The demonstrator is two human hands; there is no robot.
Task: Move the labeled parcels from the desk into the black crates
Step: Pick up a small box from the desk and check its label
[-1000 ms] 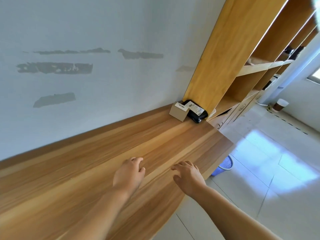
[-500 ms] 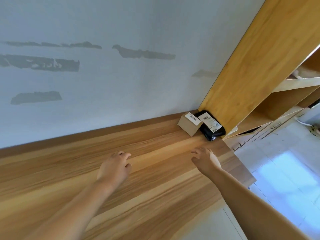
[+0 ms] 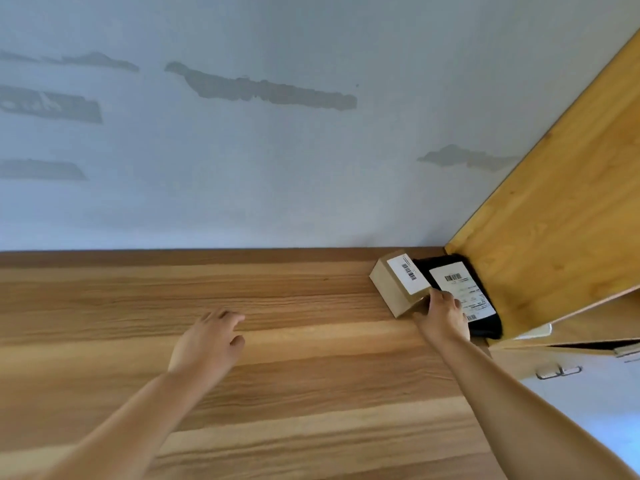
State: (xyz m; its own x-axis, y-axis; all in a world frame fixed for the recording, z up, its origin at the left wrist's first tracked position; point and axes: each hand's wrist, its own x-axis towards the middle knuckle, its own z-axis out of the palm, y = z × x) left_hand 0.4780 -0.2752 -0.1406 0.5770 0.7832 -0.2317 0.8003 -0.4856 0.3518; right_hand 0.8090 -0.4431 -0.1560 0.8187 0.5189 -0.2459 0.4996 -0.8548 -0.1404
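- Head view, nearest first: two bare forearms reach out over the wooden bench [image 3: 311, 393], whose grain runs left to right.
- The left hand [image 3: 204, 344] hovers over the middle of the bench, its fingers [image 3: 225, 317] loosely extended and released, grasping nothing.
- The right hand [image 3: 445, 318] is farther out, at the near end of the cardboard parcel [image 3: 391, 289]; its fingers [image 3: 448, 297] curl over the gap between that parcel and the black parcel [image 3: 485, 323] and touch the box's corner (whether they have truly clamped on either one cannot be told).
- The cardboard parcel lies on the bench near the back corner, its long axis running from the wall toward the person, angled to the right.
- Its white label [image 3: 407, 274] faces up and carries a barcode; the print is too small to read.
- The black parcel lies just beside it on the right, touching it, tucked against the wooden shelf side [image 3: 554, 220], its long axis roughly parallel.
- Its larger white label [image 3: 464, 289] shows a barcode at the far end, lines of unreadable text, and another small barcode at the near end.
- Behind the bench stands a pale wall [image 3: 277, 168] with grey patches.
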